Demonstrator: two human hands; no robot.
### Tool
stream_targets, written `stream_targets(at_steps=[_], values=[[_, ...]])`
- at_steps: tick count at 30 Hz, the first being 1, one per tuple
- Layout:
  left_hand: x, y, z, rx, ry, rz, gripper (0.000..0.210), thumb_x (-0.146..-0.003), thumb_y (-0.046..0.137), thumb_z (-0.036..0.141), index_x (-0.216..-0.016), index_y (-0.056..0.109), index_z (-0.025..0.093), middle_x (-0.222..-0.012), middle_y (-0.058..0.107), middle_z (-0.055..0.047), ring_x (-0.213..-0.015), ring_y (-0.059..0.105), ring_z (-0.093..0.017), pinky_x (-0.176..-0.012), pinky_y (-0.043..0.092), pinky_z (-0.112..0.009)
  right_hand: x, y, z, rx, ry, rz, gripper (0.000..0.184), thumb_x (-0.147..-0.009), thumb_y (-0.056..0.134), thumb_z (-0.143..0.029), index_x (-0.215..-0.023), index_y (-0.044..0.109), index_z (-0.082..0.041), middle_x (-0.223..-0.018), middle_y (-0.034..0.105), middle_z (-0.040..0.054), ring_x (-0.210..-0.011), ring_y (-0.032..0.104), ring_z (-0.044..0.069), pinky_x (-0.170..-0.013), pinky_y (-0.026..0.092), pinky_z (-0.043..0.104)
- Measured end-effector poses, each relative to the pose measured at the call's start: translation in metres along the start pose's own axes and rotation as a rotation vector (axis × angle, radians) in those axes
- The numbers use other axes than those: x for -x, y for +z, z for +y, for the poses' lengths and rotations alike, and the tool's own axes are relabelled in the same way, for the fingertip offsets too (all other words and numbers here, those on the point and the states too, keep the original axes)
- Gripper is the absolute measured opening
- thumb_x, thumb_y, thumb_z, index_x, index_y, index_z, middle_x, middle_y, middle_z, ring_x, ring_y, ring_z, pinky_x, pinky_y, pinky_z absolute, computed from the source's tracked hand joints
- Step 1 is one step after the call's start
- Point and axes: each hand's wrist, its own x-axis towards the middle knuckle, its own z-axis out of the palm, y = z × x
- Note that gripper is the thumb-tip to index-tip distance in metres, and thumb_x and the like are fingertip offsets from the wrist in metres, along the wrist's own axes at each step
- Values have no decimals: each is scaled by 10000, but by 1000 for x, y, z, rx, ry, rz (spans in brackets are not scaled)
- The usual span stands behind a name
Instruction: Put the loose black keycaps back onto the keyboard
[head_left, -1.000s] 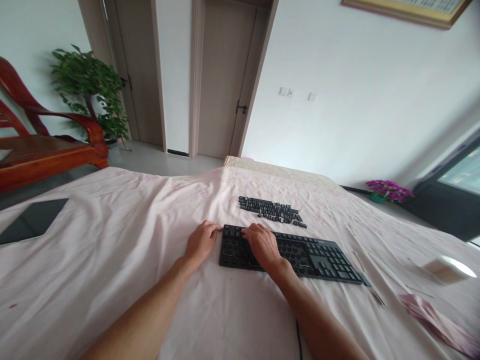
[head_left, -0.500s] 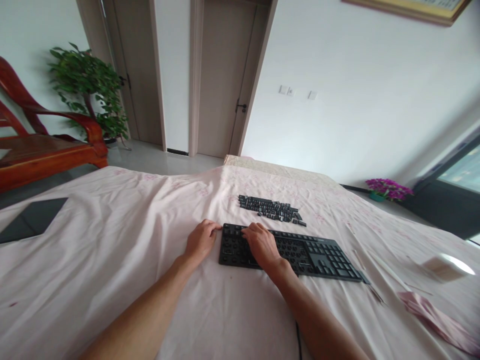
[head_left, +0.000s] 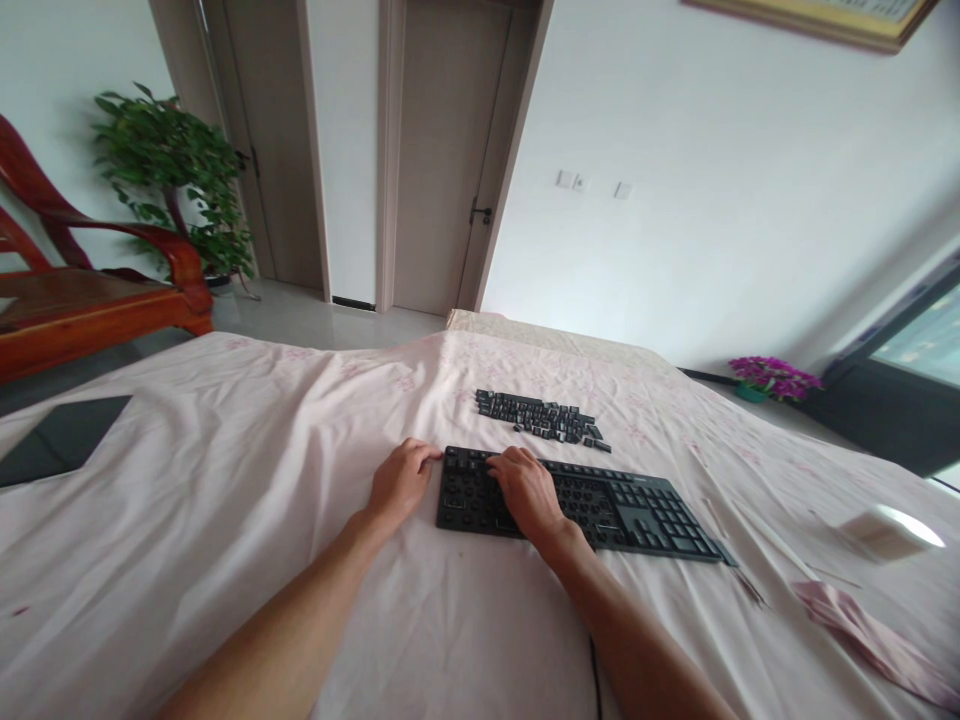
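Observation:
A black computer keyboard (head_left: 652, 515) lies flat on the cloth, with many keycaps off its left and middle part and the right-hand blocks of keys in place. My left hand (head_left: 403, 480) rests at its far left corner, fingers bent and fingertips against the edge. Over the upper left part, my right hand (head_left: 525, 490) is closed, thumb and fingertips down at the upper rows of keys; whatever is between them is hidden. Just beyond the keyboard, loose black keycaps (head_left: 536, 415) lie grouped in rows.
The pink cloth (head_left: 315, 600) has folds. A dark tablet (head_left: 60, 440) lies at the left. Thin tools (head_left: 750, 587), a pink rag (head_left: 862, 630) and a white round container (head_left: 889, 530) are at the right. A black cable (head_left: 595, 680) runs toward me.
My right hand has shifted very slightly to the right over the same keys. My left hand stays at the corner, and the keyboard and loose keycaps look the same.

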Motion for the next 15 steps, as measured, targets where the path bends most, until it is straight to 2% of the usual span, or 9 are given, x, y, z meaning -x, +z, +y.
stream_targets(at_steps=[5,15], values=[[0,0,0,-4,-3,2,291,-832,462,134,-1011,658,252,-1098,638,-5,-1025,571,-139,-889,422,-241,0,2,-1,-13,14,10,236,-938,449,-281,-1026,665,-248,-978,626,49,-933,536,170,-833,412,247],[0,0,-1,-11,7,0,291,-836,454,136,-1013,655,249,-1102,635,-6,-1026,572,-136,-886,420,-235,-5,-1,-9,36,-40,-23,221,-936,451,-253,-946,671,-235,-922,616,45,-914,525,171,-762,394,244]])
